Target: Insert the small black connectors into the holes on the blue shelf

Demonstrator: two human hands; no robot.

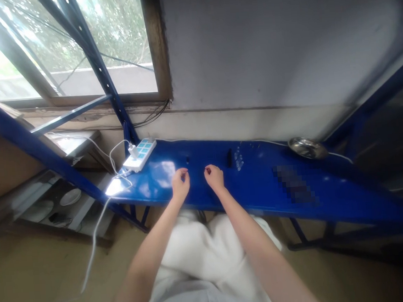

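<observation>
Above the near part of a blue metal table [211, 194], my left hand [181, 183] is closed, thumb and forefinger pinched together. My right hand [215, 177] faces it a short gap away, its fingers curled in a similar pinch. Whatever either hand holds, if anything, is too small to make out. A tiny dark object [187, 160] lies just beyond my left hand. Right of my right hand is an upright-looking black bar-shaped item [229, 158], and beside it are several small clear pieces [238, 160] scattered on the blue surface.
A white power strip [141, 156] with a plug and white cable [93, 241] occupies the table's left end. A shiny metal dish [307, 148] sits at the back right, near a pixelated dark item [295, 183]. Blue posts [94, 57] rise at the left by the window.
</observation>
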